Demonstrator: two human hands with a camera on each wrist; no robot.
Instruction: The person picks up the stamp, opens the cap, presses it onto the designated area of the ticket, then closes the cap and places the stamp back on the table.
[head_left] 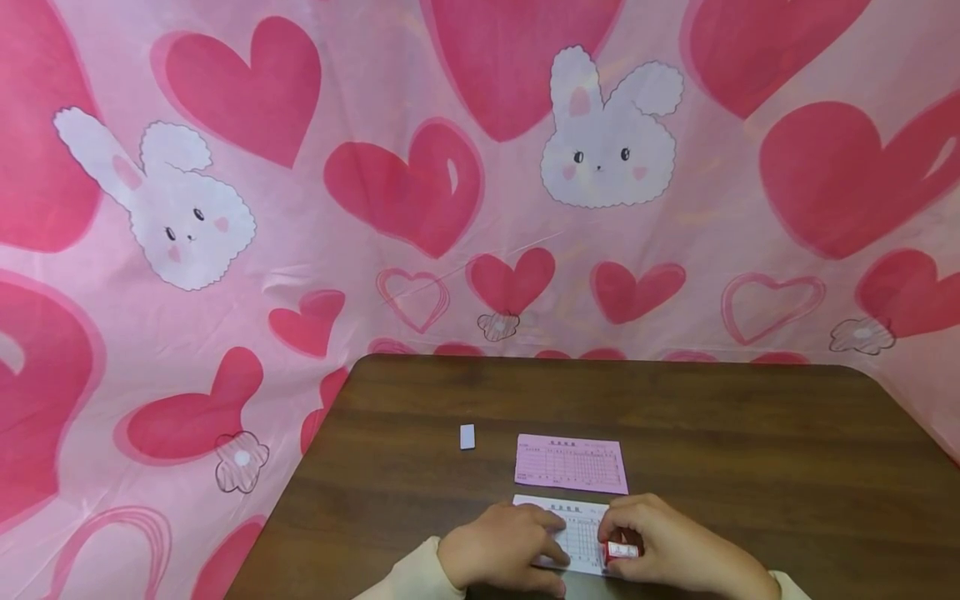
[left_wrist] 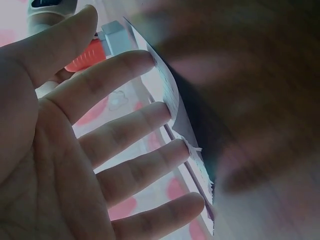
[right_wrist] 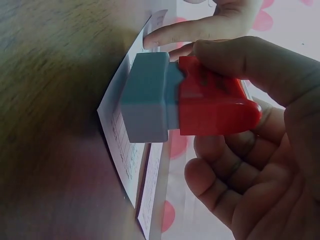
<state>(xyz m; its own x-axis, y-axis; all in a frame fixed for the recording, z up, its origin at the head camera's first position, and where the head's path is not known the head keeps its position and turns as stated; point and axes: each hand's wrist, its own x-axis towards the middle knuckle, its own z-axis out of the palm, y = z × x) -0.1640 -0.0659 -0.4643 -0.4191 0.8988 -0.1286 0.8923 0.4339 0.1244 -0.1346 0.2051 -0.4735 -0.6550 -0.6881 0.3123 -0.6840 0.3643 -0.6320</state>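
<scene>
A white printed form (head_left: 581, 537) lies near the front of the table. My left hand (head_left: 504, 546) rests on its left part, fingers spread and fairly straight, the tips touching the paper in the left wrist view. My right hand (head_left: 667, 540) grips a red self-inking stamp (right_wrist: 215, 107) between thumb and fingers. The stamp's grey base points at the form's right part; whether it touches the paper I cannot tell. Just beyond the white form lies a pink printed form (head_left: 570, 463). My right hand hides the white form's right end.
A small white rectangular piece (head_left: 467, 437) lies on the brown wooden table (head_left: 405, 408), left of the pink form. Behind the table and along its left hangs a pink cloth (head_left: 360, 108) with hearts and rabbits.
</scene>
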